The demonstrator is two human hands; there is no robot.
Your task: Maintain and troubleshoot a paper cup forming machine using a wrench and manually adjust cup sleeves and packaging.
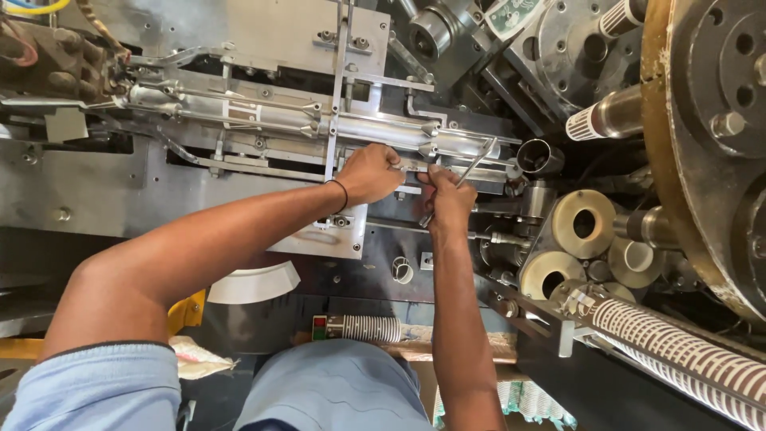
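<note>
Both hands meet at the middle of the machine bed. My left hand is curled shut over a flat metal bar, pressing it against the frame, I judge to keep it from turning. My right hand, just right of it, is closed around a slim hex key that angles up and right; its tip is hidden, so I cannot tell what it engages. Beyond them lies the long polished forming mandrel. Further right stand cream rollers and a stack of striped paper cups.

Green-white label top centre; perhaps red-green tag below.
</note>
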